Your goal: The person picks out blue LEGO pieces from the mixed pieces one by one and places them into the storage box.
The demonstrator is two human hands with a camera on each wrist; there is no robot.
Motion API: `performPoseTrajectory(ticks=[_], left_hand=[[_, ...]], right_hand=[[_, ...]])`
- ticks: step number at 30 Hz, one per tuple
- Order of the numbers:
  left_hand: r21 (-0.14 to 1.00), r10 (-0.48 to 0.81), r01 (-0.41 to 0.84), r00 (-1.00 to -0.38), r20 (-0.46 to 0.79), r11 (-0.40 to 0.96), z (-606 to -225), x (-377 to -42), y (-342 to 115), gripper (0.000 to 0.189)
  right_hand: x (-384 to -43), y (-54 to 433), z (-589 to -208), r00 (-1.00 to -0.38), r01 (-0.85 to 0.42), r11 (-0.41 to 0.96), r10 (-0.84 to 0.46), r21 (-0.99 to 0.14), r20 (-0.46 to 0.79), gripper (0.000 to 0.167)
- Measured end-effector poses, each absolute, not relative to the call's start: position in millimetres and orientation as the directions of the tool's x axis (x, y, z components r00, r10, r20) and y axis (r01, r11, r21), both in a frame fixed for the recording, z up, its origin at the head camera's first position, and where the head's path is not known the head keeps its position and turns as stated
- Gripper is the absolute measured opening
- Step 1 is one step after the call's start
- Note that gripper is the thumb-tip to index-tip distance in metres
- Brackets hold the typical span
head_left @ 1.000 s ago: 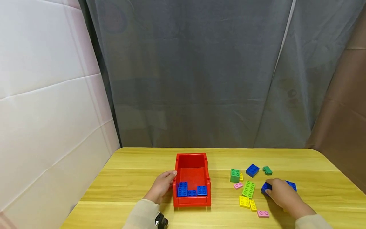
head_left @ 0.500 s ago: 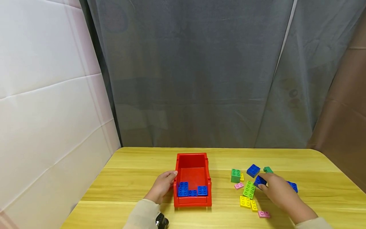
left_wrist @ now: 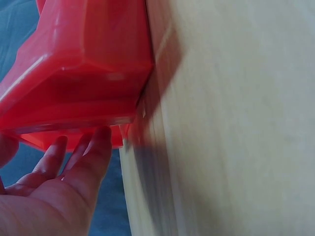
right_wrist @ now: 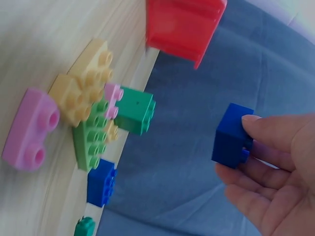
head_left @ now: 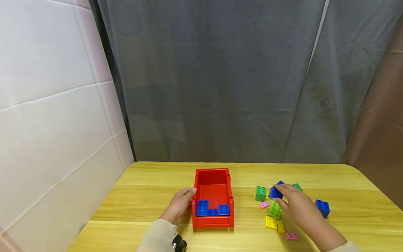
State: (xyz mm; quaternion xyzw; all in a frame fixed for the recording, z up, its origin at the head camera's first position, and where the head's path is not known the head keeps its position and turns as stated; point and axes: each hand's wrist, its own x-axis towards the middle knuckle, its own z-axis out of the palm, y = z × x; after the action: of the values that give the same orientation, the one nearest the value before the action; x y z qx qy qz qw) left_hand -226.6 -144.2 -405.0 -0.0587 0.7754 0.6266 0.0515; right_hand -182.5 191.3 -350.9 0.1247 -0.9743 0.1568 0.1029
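- The person's right hand (head_left: 299, 206) pinches a blue studded plastic brick (right_wrist: 233, 133) between thumb and fingers, raised to the right of the red open plastic bin (head_left: 213, 221).
- The left hand (head_left: 180, 203) grips the bin's left rim; its fingers are mostly hidden behind the wall in the head view.
- More blue studded bricks (head_left: 224, 210) lie inside the bin, at its near end.
- Right of the bin, the held brick mostly covers another blue brick (right_wrist: 101, 182) in the head view, and the hand partly hides a dark green plastic piece (head_left: 297, 187), cut off in the right wrist view.
- The lime-green long brick (head_left: 275, 210) is partly covered by the right hand's fingers.
- A second ago, the right hand was farther from the bin, partly covering the rightmost blue brick (head_left: 322, 208), now in plain sight; bin and left hand look unmoved.
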Motion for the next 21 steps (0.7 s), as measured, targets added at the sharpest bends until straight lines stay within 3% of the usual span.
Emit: performPoseTrajectory(ticks=[10,21], left_hand=[[0.969,-0.016,-0.142,-0.99,-0.142,0.2,-406.2,-227.4,-143.9,0.051],[0.971,-0.019,-0.136,-0.991,-0.134,0.197,-406.8,-227.2,-143.6,0.05]], right_hand=[[-175.9,166.0,-348.3,-0.908,-0.355,0.882,-0.246,-0.311,0.338,0.043],[-176.2,141.9,-350.0,-0.9,-0.377,0.869,-0.261,-0.322,0.349,0.042]])
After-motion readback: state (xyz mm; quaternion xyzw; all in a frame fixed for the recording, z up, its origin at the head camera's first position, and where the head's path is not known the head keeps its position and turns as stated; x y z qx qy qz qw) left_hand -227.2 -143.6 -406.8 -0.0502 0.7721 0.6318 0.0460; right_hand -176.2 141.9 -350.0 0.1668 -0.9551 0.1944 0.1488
